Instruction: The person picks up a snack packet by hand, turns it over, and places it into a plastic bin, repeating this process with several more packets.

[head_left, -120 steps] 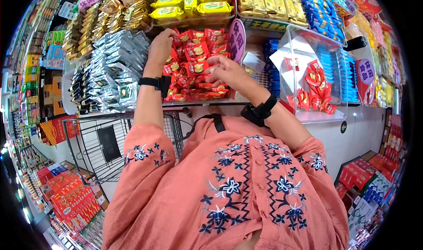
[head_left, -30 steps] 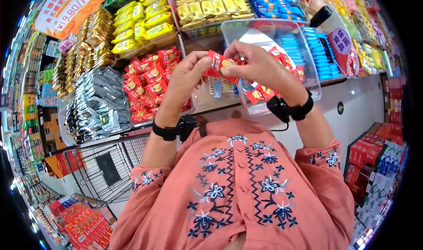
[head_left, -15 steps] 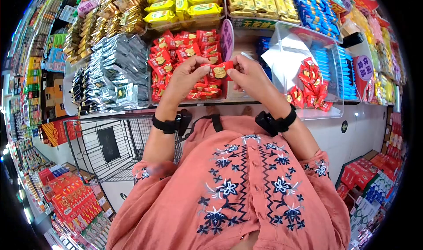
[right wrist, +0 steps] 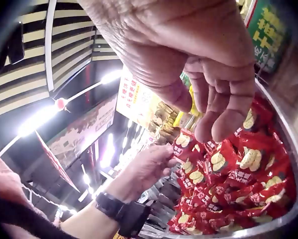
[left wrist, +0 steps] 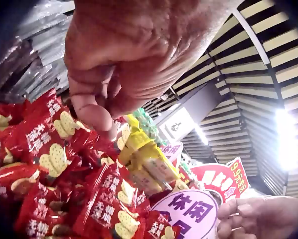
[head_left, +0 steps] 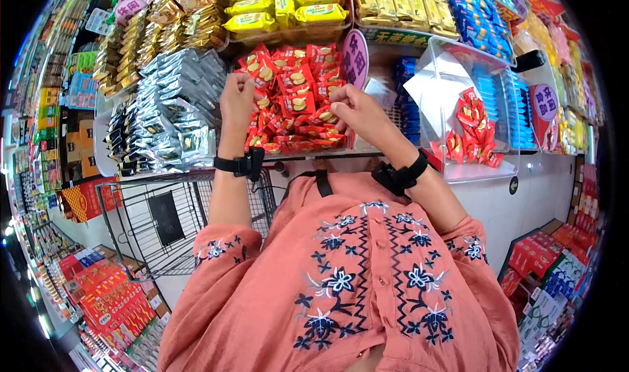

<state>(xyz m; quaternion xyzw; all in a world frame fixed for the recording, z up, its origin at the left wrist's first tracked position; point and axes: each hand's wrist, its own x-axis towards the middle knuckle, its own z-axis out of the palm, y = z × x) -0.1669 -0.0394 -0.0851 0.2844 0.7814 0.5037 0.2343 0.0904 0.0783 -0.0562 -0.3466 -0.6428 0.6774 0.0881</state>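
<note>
Red biscuit packets fill a clear bin in front of me. Over their left edge hovers my left hand, its fingers loosely bent; in the left wrist view its fingertips overlap a red packet on the pile. At the pile's right edge is my right hand, palm down. The right wrist view shows its fingers relaxed and bent over the packets, holding nothing. Silver packets stand in rows left of the left hand.
A clear box with several red packets stands at right. Behind lie yellow packs and golden packets. A purple sign rises at the red bin's back right. A wire shopping trolley is below left.
Half a second ago both hands held one red packet between them above the bin; now they have parted, the left moving left, and that packet is out of the right hand.
</note>
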